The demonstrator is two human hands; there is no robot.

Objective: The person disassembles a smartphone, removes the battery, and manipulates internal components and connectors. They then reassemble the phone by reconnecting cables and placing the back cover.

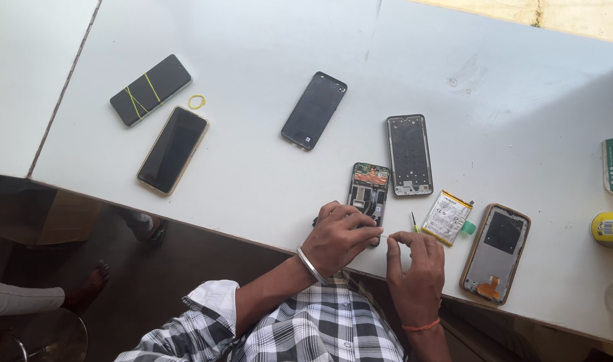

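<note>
My left hand (340,236) lies over the lower end of an opened phone (369,188) whose circuit board and cables show. It holds that phone down near the table's front edge. My right hand (415,265) is just to the right, fingers pinched on a thin pale strip that runs from the phone's lower end. A small screwdriver (414,222) with a yellow-green handle lies beside my right fingers. A phone battery (447,217) rests right of the screwdriver.
On the white table (253,154) lie a bare phone frame (409,155), a dark back cover (314,110), a brown-edged rear shell (495,253), two phones (161,118) at the left with a yellow rubber band (196,102), and a yellow can (609,229).
</note>
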